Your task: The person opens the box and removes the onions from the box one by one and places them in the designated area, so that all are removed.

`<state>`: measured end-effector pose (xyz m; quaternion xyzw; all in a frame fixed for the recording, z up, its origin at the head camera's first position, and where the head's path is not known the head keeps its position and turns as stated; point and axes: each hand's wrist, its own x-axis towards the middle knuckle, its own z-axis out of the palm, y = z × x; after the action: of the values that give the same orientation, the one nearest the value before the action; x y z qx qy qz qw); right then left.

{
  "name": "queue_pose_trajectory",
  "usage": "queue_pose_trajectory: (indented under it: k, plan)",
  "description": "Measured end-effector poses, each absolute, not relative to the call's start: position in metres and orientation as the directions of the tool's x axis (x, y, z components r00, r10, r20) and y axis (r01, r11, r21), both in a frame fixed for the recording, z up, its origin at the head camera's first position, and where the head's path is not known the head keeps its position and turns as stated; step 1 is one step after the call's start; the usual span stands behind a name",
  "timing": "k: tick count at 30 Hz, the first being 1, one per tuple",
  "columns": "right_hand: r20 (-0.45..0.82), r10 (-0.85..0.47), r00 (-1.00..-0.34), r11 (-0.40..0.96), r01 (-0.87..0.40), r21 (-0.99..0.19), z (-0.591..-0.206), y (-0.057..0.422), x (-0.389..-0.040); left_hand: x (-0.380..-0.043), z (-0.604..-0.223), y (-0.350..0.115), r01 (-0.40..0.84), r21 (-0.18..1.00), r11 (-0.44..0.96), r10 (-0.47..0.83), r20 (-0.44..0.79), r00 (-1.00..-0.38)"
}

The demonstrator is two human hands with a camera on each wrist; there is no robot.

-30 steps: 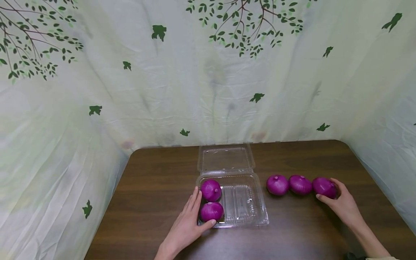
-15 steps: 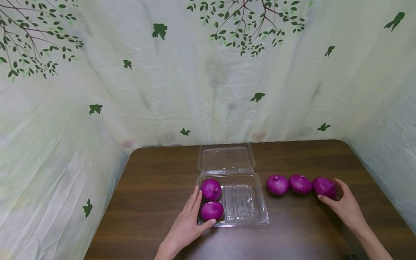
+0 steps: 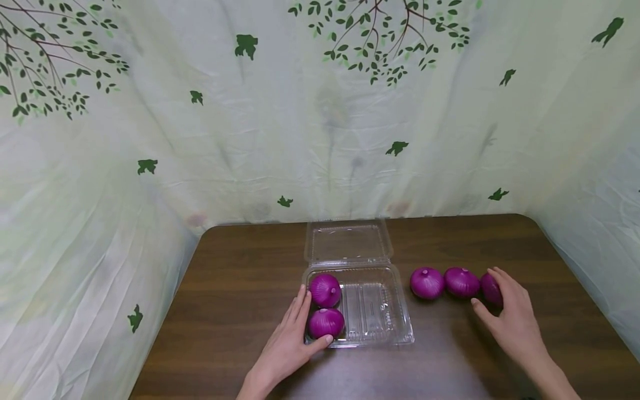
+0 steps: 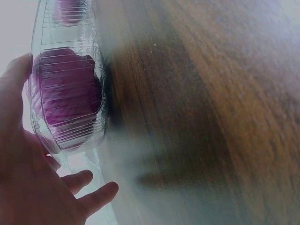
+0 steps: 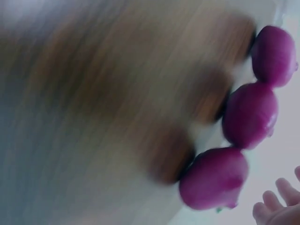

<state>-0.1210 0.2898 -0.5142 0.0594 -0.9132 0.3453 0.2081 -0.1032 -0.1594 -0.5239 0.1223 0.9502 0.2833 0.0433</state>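
Note:
My left hand point(image 3: 285, 344) lies along the left side of a clear plastic clamshell container point(image 3: 370, 328), fingers straight against its wall and thumb at the front rim. Two red onions sit in the container's left half, a back onion point(image 3: 325, 290) and a front onion point(image 3: 326, 323). On the right, my right hand point(image 3: 512, 319) is near the end of a row of three more red onions, partly covering the rightmost onion point(image 3: 490, 289). In the right wrist view, its spread fingers point(image 5: 286, 191) are apart from the nearest onion point(image 5: 213, 180).
Left of that rightmost onion stand the middle onion point(image 3: 461, 283) and the left onion point(image 3: 426, 283), close together on the brown wooden table point(image 3: 240, 278). The container's lid point(image 3: 348, 243) lies folded back. Behind the table hangs a pale leaf-print curtain point(image 3: 280, 122).
My right hand has let go of the rightmost onion and moved left, now overlapping it in the head view. My left hand and the onions stay put.

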Motion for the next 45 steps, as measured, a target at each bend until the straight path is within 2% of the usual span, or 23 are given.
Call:
queue_pose_trajectory:
  k: [14,22,29,34,45]
  plan:
    - [0.530,-0.088,-0.843,0.710,-0.426,-0.560,-0.512,0.240,-0.119,-0.105,-0.525,-0.158,0.207,0.544,0.813,0.249,-0.003,-0.968]
    - [0.493,-0.191,-0.849,0.675,-0.478,-0.562,-0.514,0.212,-0.115,-0.104,-0.526,-0.158,0.212,0.532,0.820,0.254,-0.006,-0.967]
    - [0.468,-0.308,-0.828,0.586,-0.553,-0.592,-0.514,0.190,-0.116,-0.104,-0.527,-0.158,0.206,0.526,0.825,0.251,-0.015,-0.968]
    - [0.404,-0.382,-0.831,0.553,-0.556,-0.621,-0.515,0.172,-0.111,-0.103,-0.526,-0.159,0.207,0.529,0.823,0.256,-0.020,-0.967]
    - [0.360,-0.483,-0.798,0.513,-0.591,-0.623,-0.516,0.132,-0.105,-0.101,-0.527,-0.158,0.208,0.518,0.830,0.248,-0.008,-0.969]
